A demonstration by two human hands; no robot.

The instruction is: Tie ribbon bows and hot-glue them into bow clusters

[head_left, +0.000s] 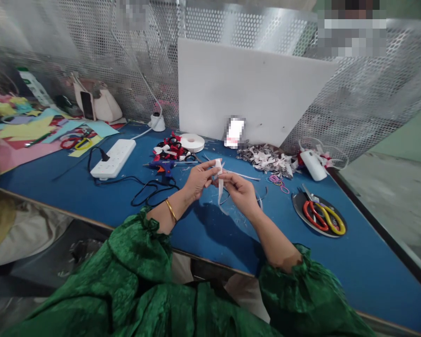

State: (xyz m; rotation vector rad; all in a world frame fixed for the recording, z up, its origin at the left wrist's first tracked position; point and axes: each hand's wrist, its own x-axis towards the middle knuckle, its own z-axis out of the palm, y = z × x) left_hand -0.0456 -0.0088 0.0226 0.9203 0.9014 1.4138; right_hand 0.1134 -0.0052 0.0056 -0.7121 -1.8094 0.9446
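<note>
My left hand and my right hand meet above the blue table, both pinching a strip of white ribbon. The ribbon is folded at the top between my fingertips, and its loose end hangs down toward the table. A gold bangle sits on my left wrist, and green sleeves cover both forearms. A blue glue gun lies just left of my left hand.
A white ribbon roll, red and white bows, a pile of finished white bows, a power strip with black cable, a dish holding red and yellow scissors, and coloured rubber bands. A white board leans against the mesh wall.
</note>
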